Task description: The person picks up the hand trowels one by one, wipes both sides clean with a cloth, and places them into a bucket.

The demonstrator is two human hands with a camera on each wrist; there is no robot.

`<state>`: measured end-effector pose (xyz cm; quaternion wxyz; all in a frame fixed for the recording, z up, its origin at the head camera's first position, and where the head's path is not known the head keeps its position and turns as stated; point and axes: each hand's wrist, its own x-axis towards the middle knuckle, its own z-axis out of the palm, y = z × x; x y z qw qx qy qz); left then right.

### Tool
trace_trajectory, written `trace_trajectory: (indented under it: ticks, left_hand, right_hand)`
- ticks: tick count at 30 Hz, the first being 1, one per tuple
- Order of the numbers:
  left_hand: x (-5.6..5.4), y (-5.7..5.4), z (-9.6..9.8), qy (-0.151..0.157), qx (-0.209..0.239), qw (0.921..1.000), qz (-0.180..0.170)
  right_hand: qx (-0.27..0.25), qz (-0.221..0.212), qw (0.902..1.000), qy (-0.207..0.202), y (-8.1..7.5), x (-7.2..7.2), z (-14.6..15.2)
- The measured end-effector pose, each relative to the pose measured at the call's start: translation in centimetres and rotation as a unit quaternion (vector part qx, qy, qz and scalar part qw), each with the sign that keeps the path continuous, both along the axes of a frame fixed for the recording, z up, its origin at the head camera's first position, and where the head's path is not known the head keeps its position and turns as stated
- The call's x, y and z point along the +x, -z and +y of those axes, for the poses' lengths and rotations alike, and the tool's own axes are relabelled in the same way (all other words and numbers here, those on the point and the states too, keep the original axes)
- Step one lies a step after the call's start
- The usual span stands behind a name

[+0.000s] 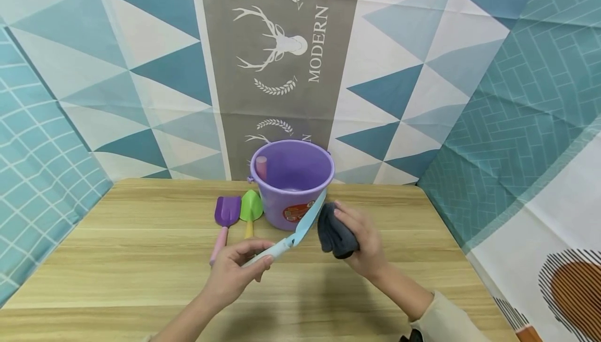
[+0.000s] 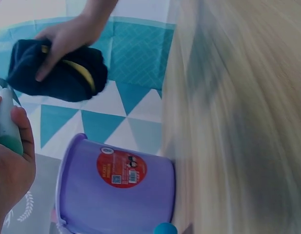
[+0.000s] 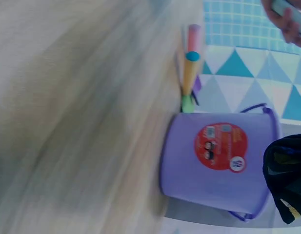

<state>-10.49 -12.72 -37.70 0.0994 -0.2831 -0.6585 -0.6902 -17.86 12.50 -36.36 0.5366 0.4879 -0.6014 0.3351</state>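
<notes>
My left hand (image 1: 230,274) grips a light blue toy shovel (image 1: 307,223) by its pale handle, the blade slanting up to the right. Bunched in my right hand (image 1: 366,240) is a dark grey cloth (image 1: 335,232), close to the right of the blade. Whether cloth and blade touch, I cannot tell. Behind them a purple bucket (image 1: 277,204) stands upright on the table, a red round label (image 2: 122,168) on its side. A pink handle (image 1: 261,170) leans inside the bucket; its lower end is hidden.
Left of the bucket lie a purple toy shovel (image 1: 228,210) with a pink handle and a green one (image 1: 251,205) with a yellow handle. The wooden table (image 1: 155,258) ends at a patterned backdrop (image 1: 399,71) behind the bucket.
</notes>
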Motion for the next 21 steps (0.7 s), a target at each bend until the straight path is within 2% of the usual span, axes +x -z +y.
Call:
trace_trajectory:
  ticks: [3, 8, 14, 21]
  left_hand:
    - [0.0, 0.2, -0.2, 0.002, -0.01, 0.9999, -0.006]
    - [0.0, 0.3, -0.1, 0.018, -0.02, 0.9996, -0.012]
    - [0.1, -0.1, 0.2, 0.025, -0.012, 0.9996, -0.011]
    - [0.1, -0.4, 0.3, 0.019, -0.003, 0.9998, -0.001]
  right_hand:
    - [-0.026, -0.008, 0.9995, -0.017, -0.7, 0.0, 0.2]
    - [-0.03, 0.019, 0.9992, -0.019, -1.3, 0.0, -0.1]
    - [-0.001, 0.033, 0.9993, -0.019, -1.0, 0.2, -0.2]
    - [0.052, 0.043, 0.9977, 0.004, 0.1, 0.2, -0.3]
